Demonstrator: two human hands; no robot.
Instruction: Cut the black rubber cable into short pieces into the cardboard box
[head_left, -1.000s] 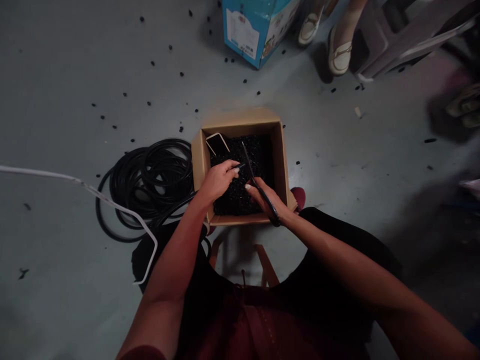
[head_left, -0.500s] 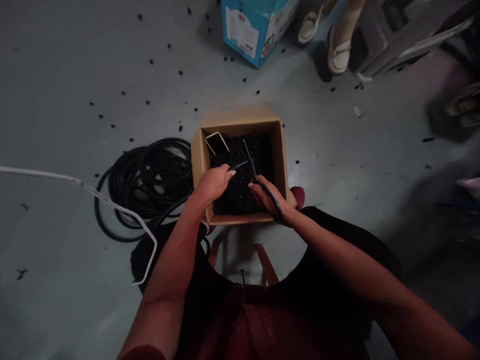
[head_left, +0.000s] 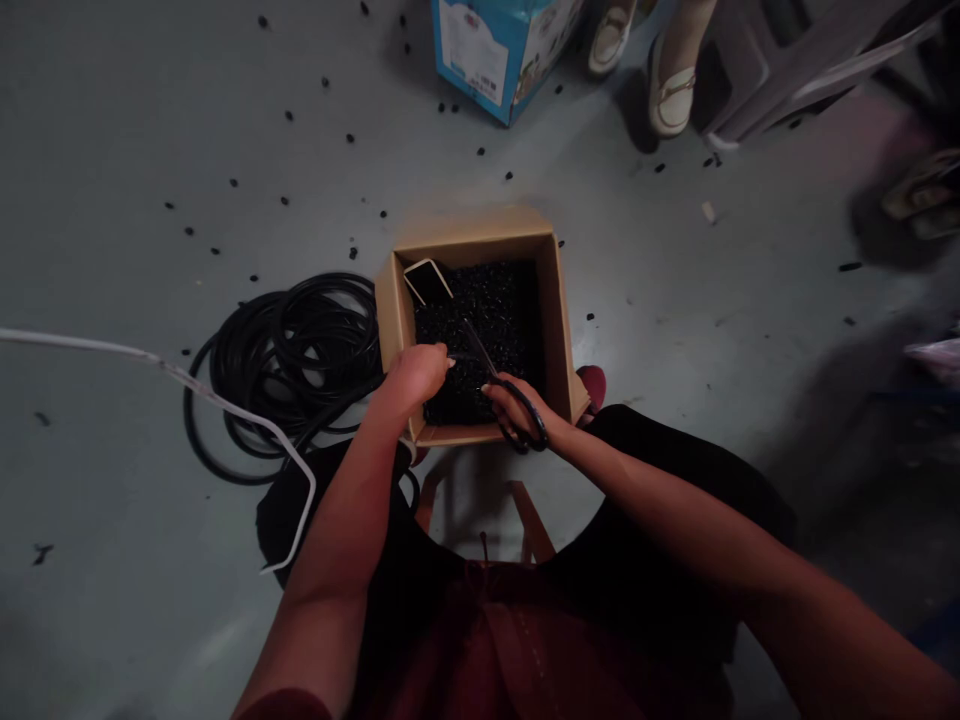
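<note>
Scissor blades (head_left: 481, 350) clear of carton walls (head_left: 555, 330)

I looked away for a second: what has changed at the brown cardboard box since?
The left hand, holding the black ribbed tube, moved leftward and toward the person. The right hand drew the black-handled scissors back toward the person too. Neither hand visibly took hold or let go of anything. The brown cardboard box and coiled black hose stayed put.

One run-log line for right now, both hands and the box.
left hand: holds black tube | right hand: holds scissors | cardboard box: open, black pieces inside
</note>
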